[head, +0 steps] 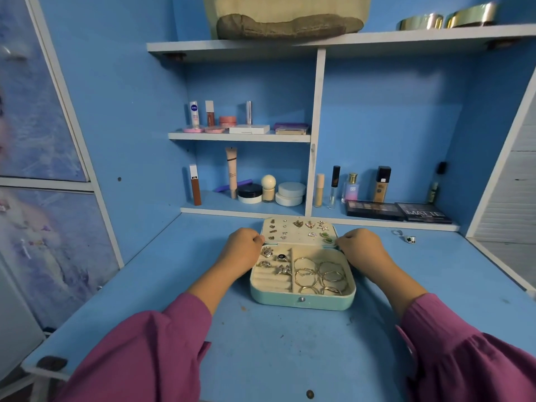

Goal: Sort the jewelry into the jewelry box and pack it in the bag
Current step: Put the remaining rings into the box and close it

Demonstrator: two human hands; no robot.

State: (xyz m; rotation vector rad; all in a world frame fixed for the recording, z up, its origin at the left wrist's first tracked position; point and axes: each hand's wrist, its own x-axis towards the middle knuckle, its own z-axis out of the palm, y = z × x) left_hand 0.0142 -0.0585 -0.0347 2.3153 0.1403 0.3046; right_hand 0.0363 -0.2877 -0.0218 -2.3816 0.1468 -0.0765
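Centrally, on the blue desk [290,343], a pale teal jewelry box [303,298] lies open, its lid [298,231] tipped back toward the shelves. The left hand [243,246] pinches the lid's left edge with curled fingers; the right hand [362,246] does the same at the lid's right edge — both knuckles face the camera, so the fingertips themselves are hidden. Magenta sleeves [150,352] cover both forearms.

Inside the lid, small stud earrings [278,230] sit in rows on the cream lining, with larger winged and green pieces to their right. In the base, the left compartment holds four silver rings [274,261] pushed into the ring rolls; the right compartment holds a heap of overlapping gold hoops and bangles [322,275]. A small round snap shows on the box's front wall.

Two loose rings [406,237] lie on the desk, well apart from the box at the right rear. Behind, the shelves carry cosmetics — a Nivea stick [194,114], a foundation bottle [382,184], two eyeshadow palettes [398,212]. On the top shelf stands a beige canvas bag [287,15], cropped by the frame, beside two gold tins [446,18].
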